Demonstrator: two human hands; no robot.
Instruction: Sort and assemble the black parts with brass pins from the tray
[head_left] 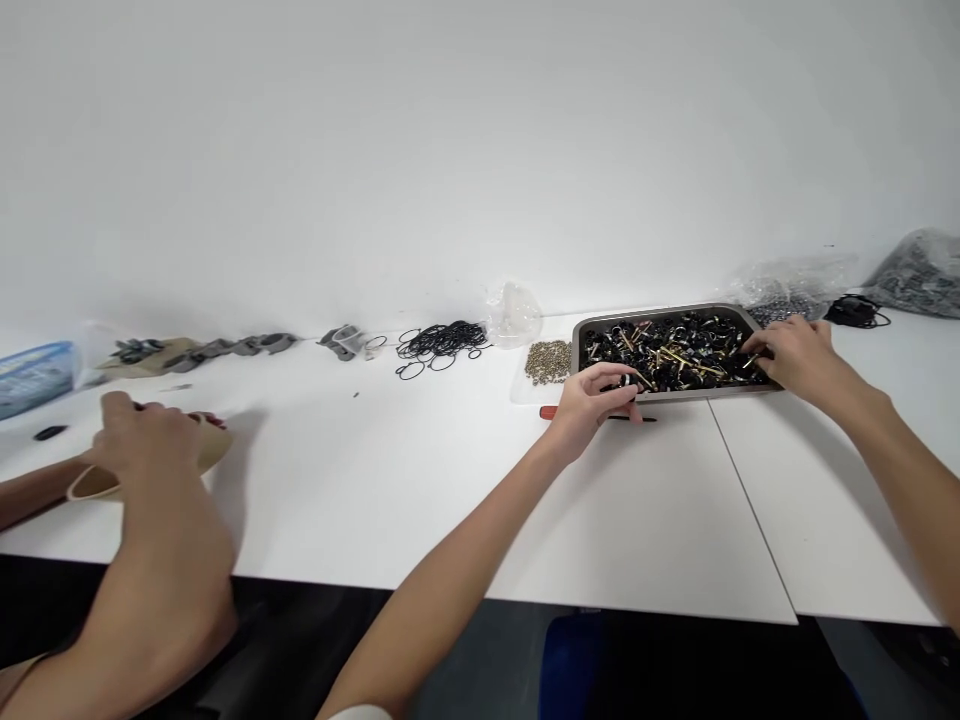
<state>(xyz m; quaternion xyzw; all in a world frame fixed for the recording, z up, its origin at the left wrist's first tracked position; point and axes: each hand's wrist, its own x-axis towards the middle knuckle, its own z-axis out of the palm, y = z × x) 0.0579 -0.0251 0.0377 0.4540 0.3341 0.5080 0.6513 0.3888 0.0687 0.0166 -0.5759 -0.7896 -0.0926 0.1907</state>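
Note:
A metal tray (739, 312) full of small black and brass parts (675, 350) sits on the white table at the right. My left hand (592, 398) rests at the tray's front edge, fingers curled round a small black and silver part. My right hand (791, 352) reaches into the tray's right side, fingertips pinched among the parts; what they grip is too small to name. A red-tipped pen (549, 412) lies just under my left hand.
A heap of small brass pieces (547, 360) lies left of the tray, then black rubber rings (439, 343) and a clear bag (513, 312). Bags of parts (915, 272) stand at the far right. Another person's hands (142, 430) work over a tan piece at the left.

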